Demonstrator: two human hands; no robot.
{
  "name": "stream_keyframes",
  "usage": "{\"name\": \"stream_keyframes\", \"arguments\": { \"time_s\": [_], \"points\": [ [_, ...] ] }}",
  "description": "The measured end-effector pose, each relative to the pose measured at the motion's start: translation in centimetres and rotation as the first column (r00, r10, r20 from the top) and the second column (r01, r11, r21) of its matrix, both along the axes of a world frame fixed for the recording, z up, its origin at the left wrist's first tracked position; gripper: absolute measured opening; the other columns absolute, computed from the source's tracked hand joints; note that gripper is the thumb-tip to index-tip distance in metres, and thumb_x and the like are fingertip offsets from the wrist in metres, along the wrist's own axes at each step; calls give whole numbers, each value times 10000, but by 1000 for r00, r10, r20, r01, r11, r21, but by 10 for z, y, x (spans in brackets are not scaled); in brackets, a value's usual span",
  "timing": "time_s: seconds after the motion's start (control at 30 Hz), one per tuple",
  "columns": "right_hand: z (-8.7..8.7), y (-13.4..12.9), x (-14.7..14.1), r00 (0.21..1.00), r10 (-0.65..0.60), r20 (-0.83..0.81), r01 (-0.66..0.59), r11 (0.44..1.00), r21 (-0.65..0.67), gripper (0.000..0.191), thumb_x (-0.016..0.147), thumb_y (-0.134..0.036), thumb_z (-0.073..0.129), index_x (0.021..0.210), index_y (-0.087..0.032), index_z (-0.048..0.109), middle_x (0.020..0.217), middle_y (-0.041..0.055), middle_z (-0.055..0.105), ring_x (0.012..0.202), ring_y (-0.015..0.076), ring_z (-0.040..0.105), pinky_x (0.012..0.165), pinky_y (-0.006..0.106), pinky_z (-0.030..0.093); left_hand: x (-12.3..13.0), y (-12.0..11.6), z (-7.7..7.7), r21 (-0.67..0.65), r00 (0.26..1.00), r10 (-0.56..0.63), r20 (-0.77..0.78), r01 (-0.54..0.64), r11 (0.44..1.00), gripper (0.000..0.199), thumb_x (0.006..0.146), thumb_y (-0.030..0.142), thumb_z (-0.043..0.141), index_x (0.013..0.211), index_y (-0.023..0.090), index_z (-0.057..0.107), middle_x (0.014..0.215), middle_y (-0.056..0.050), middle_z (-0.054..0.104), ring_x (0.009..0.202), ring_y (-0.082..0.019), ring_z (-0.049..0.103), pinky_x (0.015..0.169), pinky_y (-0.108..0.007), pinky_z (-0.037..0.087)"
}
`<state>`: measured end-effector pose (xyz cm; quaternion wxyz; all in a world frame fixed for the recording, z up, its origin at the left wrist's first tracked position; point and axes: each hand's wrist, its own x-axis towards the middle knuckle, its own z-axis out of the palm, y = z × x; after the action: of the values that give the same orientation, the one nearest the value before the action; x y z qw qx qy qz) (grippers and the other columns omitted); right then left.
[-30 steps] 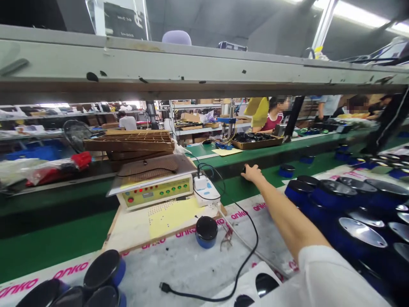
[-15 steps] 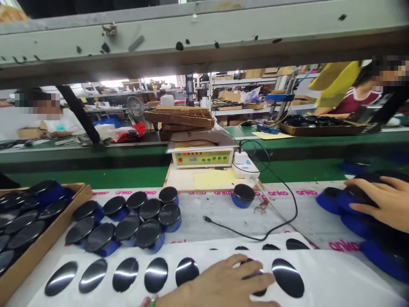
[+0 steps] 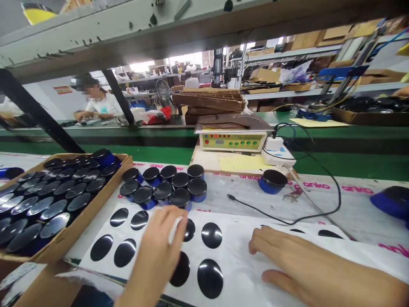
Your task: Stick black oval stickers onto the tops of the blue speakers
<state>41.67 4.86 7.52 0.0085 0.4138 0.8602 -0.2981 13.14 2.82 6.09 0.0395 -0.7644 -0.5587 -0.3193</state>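
A white sheet [image 3: 234, 234] of round glossy black discs [image 3: 210, 279] lies in front of me. Over its middle is my left hand [image 3: 159, 243], with thumb and fingertips brought close together. Whatever is between them, if anything, I cannot make out. To the right, my right hand [image 3: 287, 260] reaches over a bare white part of the sheet, thumb apart from the bent fingers, with nothing seen in it. Beyond the left hand stand several short round blue parts with black tops [image 3: 162, 192], grouped close together.
At left a cardboard box [image 3: 92, 209] holds rows of black-topped parts. A single blue part [image 3: 272, 181] and a black cable [image 3: 277, 219] lie farther back, near a control unit [image 3: 231, 142]. More blue parts [image 3: 391, 201] sit at right. A shelf beam [image 3: 128, 32] crosses overhead.
My view has turned left. My right hand has left the blue parts at right and come over the sheet. My left hand has gone from spread over a disc to fingertips drawn together.
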Motion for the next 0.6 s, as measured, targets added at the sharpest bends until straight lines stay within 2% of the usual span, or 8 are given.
{"name": "stream_keyframes", "arguments": {
  "time_s": [0.07, 0.13, 0.17, 0.23, 0.33, 0.53, 0.6],
  "points": [
    [7, 16, 5, 998, -6, 59, 10, 997, -72, 275, 818, -202, 511, 1075, -278, 576, 1097, 42, 614, 1011, 245, 590, 869, 389, 459, 12, -11, -18, -93, 988, -141, 56, 146, 985, 203, 938, 244, 467, 1116, 240, 564, 1142, -60, 621, 1077, -187, 593, 869, -319, 543],
    [15, 27, 12, 994, -25, 102, 39, 990, -138, 314, 794, -175, 505, 1089, -269, 559, 1107, 44, 603, 1021, 247, 580, 869, 385, 452, 29, -17, -35, -178, 957, -290, 2, 286, 942, 380, 924, 349, 508, 1289, 249, 477, 1352, -72, 525, 1269, -234, 479, 980, -390, 507],
    [16, 30, 14, 992, -24, 122, 46, 983, -179, 344, 779, -168, 510, 1107, -265, 550, 1118, 49, 596, 1026, 250, 575, 868, 385, 450, 35, -17, -43, -214, 941, -335, -46, 318, 924, 513, 898, 418, 540, 1363, 243, 412, 1425, -82, 460, 1331, -268, 410, 1018, -445, 478],
    [13, 31, 15, 993, 9, 121, 18, 974, -226, 411, 736, -132, 518, 1129, -251, 541, 1151, 62, 579, 1053, 257, 559, 881, 390, 443, 41, -13, -54, -275, 924, -360, -127, 316, 908, 715, 848, 511, 579, 1441, 220, 306, 1486, -101, 372, 1378, -311, 329, 1052, -521, 429],
    [0, 26, 8, 997, 78, 9, -76, 982, -171, 421, 686, -72, 508, 1066, -242, 571, 1131, 57, 582, 1067, 254, 539, 901, 396, 429, 33, -4, -63, -335, 919, -349, -183, 275, 901, 745, 843, 525, 576, 1455, 212, 286, 1495, -107, 345, 1372, -314, 334, 1059, -537, 411],
    [-15, 27, -11, 965, 181, -191, -188, 982, -19, 228, 784, -147, 523, 968, -245, 618, 1033, 51, 619, 972, 238, 559, 837, 367, 454, 4, -3, -62, -357, 907, -345, -242, 247, 901, 787, 813, 517, 622, 1461, 240, 271, 1495, -99, 337, 1354, -314, 365, 1030, -544, 432],
    [-20, 28, -11, 952, 169, -255, -162, 986, 48, 154, 806, -199, 557, 924, -251, 641, 982, 47, 639, 932, 239, 580, 808, 361, 467, 0, -4, -60, -372, 909, -331, -255, 224, 901, 803, 808, 508, 634, 1465, 246, 254, 1498, -95, 332, 1357, -313, 360, 1022, -550, 436]
  ]
}}
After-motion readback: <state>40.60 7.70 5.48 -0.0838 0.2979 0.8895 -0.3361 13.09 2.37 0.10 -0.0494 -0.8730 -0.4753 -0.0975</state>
